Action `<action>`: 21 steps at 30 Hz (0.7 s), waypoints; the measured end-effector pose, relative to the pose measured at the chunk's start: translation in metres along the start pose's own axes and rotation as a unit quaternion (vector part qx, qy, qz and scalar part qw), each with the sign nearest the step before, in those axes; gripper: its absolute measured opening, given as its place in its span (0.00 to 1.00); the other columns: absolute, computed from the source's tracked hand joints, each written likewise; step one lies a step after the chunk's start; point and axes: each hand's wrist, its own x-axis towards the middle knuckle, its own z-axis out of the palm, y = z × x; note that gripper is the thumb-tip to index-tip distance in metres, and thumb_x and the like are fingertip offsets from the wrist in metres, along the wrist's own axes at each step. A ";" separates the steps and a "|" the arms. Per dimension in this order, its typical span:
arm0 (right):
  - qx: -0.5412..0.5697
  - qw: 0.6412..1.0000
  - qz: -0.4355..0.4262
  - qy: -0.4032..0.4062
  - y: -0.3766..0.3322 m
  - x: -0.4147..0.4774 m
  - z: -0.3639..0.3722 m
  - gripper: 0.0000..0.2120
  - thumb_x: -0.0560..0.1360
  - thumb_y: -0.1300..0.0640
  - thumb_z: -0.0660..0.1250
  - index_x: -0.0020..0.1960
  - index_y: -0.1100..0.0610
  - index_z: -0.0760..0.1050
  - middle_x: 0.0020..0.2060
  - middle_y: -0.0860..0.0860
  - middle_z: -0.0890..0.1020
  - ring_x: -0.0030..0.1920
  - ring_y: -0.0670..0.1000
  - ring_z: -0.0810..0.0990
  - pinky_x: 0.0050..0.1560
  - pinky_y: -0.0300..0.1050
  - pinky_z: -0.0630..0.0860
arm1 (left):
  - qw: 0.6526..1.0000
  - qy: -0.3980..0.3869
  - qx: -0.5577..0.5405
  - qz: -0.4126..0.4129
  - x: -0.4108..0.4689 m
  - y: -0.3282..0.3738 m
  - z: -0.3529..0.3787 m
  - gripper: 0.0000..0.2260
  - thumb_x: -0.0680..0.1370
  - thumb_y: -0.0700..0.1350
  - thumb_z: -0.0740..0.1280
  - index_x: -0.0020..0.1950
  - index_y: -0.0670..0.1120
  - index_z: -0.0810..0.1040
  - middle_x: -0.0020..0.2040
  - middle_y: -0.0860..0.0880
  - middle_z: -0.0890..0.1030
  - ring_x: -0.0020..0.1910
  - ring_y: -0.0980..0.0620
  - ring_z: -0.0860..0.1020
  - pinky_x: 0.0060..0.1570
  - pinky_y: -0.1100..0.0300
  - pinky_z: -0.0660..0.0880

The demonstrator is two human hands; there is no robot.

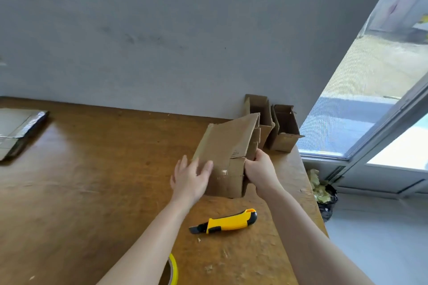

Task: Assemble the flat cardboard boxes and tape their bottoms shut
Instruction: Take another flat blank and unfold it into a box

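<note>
A brown cardboard box (228, 146) lies tilted on the wooden table (92, 192), its near end flaps folded. My left hand (191, 177) rests with straight fingers against the box's left face. My right hand (260, 169) grips the box's right near corner with curled fingers. Two assembled boxes stand upright against the wall, one (260, 111) just behind the held box and another (283, 129) to its right. A yellow tape roll (173, 269) peeks out beside my left forearm at the bottom edge.
A yellow and black utility knife (228, 221) lies on the table in front of the box. A stack of flat cardboard (16, 129) sits at the far left. The table's right edge drops to a floor with a black rubbish bag (324, 194) by a glass door.
</note>
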 end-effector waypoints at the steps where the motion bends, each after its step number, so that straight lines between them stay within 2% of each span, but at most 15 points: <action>1: -0.012 1.000 0.000 -0.002 0.000 0.002 0.002 0.06 0.76 0.58 0.66 0.51 0.52 0.78 0.45 0.49 0.84 0.48 0.53 0.82 0.50 0.56 0.82 | 0.999 -0.026 -0.004 0.025 -0.004 0.007 0.001 0.35 0.75 0.71 0.52 0.77 0.54 0.59 0.79 0.50 0.51 0.78 0.49 0.47 0.75 0.43 0.47; 3: -0.023 1.000 0.011 -0.016 0.001 0.003 0.005 0.05 0.74 0.60 0.66 0.48 0.53 0.77 0.43 0.52 0.84 0.46 0.54 0.83 0.47 0.56 0.83 | 0.992 -0.099 -0.048 0.058 -0.014 0.022 0.005 0.47 0.65 0.80 0.50 0.78 0.55 0.56 0.80 0.51 0.51 0.78 0.52 0.47 0.76 0.43 0.48; 4: -0.021 0.999 0.019 -0.024 0.002 0.004 0.007 0.05 0.73 0.62 0.66 0.47 0.54 0.77 0.43 0.54 0.84 0.45 0.55 0.83 0.46 0.57 0.83 | 0.989 -0.123 -0.051 0.066 -0.019 0.029 0.008 0.48 0.65 0.80 0.53 0.78 0.54 0.54 0.80 0.52 0.51 0.78 0.52 0.48 0.76 0.44 0.49; 6: -0.012 0.999 0.036 -0.036 0.006 0.006 0.008 0.07 0.74 0.63 0.66 0.50 0.55 0.76 0.46 0.55 0.83 0.46 0.55 0.83 0.45 0.56 0.83 | 0.991 -0.115 -0.038 0.060 -0.019 0.032 0.015 0.38 0.74 0.65 0.62 0.79 0.51 0.54 0.79 0.53 0.52 0.78 0.52 0.50 0.76 0.49 0.52; 8: 0.005 0.998 0.054 -0.042 0.007 0.007 0.007 0.08 0.74 0.64 0.65 0.53 0.56 0.73 0.48 0.56 0.81 0.47 0.56 0.83 0.41 0.53 0.84 | 0.997 -0.060 0.015 0.047 -0.017 0.032 0.016 0.27 0.79 0.49 0.61 0.77 0.49 0.60 0.77 0.51 0.61 0.75 0.50 0.61 0.72 0.53 0.62; 10: 0.020 0.996 0.075 -0.052 0.010 0.008 0.003 0.10 0.74 0.65 0.65 0.54 0.57 0.70 0.49 0.58 0.80 0.45 0.57 0.83 0.38 0.52 0.84 | 0.995 -0.014 0.090 0.034 -0.017 0.032 0.015 0.18 0.79 0.43 0.58 0.69 0.46 0.70 0.66 0.46 0.75 0.62 0.46 0.74 0.57 0.54 0.73; 12: 0.015 0.992 0.106 -0.070 0.011 0.008 -0.001 0.14 0.74 0.62 0.67 0.58 0.58 0.68 0.49 0.59 0.80 0.41 0.57 0.85 0.36 0.50 0.83 | 0.991 0.006 0.133 0.024 -0.016 0.031 0.014 0.09 0.80 0.40 0.56 0.56 0.42 0.74 0.58 0.43 0.79 0.50 0.45 0.76 0.45 0.55 0.74; 13: 0.004 0.990 0.118 -0.076 0.012 0.010 -0.003 0.19 0.73 0.61 0.69 0.61 0.58 0.66 0.49 0.59 0.80 0.41 0.56 0.85 0.37 0.49 0.84 | 0.989 0.015 0.144 0.022 -0.015 0.031 0.012 0.08 0.81 0.40 0.56 0.53 0.43 0.73 0.58 0.42 0.78 0.48 0.46 0.75 0.42 0.57 0.72; 14: -0.017 0.990 0.121 -0.075 0.014 0.013 -0.005 0.25 0.72 0.59 0.71 0.65 0.57 0.64 0.53 0.58 0.79 0.45 0.56 0.84 0.41 0.50 0.84 | 0.988 0.023 0.150 0.024 -0.014 0.030 0.010 0.09 0.81 0.39 0.56 0.57 0.44 0.74 0.61 0.43 0.78 0.51 0.47 0.76 0.45 0.58 0.72; 16: -0.065 0.992 0.094 -0.056 0.015 0.020 -0.010 0.38 0.70 0.58 0.73 0.74 0.55 0.57 0.65 0.56 0.72 0.61 0.57 0.76 0.56 0.53 0.80 | 0.987 0.034 0.153 0.021 -0.007 0.027 0.007 0.18 0.81 0.39 0.56 0.72 0.46 0.68 0.69 0.46 0.73 0.63 0.46 0.74 0.56 0.57 0.73; 17: -0.074 0.994 0.071 -0.046 0.014 0.023 -0.013 0.42 0.70 0.60 0.73 0.77 0.53 0.54 0.71 0.55 0.67 0.68 0.58 0.70 0.62 0.55 0.76 | 0.987 0.033 0.154 0.016 -0.003 0.025 0.004 0.21 0.81 0.39 0.56 0.75 0.46 0.64 0.71 0.47 0.71 0.66 0.46 0.72 0.60 0.55 0.73; 19: -0.089 0.995 0.013 -0.048 0.011 0.026 -0.019 0.42 0.71 0.65 0.71 0.78 0.50 0.54 0.75 0.52 0.62 0.73 0.56 0.63 0.69 0.56 0.69 | 0.988 0.028 0.153 0.004 0.006 0.022 -0.002 0.23 0.81 0.39 0.56 0.77 0.46 0.61 0.73 0.47 0.68 0.69 0.46 0.70 0.63 0.55 0.71; 21: -0.143 0.986 -0.045 -0.075 0.008 0.029 -0.022 0.37 0.73 0.66 0.68 0.77 0.49 0.59 0.74 0.52 0.66 0.73 0.54 0.65 0.70 0.53 0.69 | 0.987 0.046 0.155 -0.008 0.013 0.019 -0.008 0.23 0.81 0.40 0.56 0.77 0.46 0.61 0.73 0.46 0.69 0.69 0.46 0.70 0.62 0.55 0.70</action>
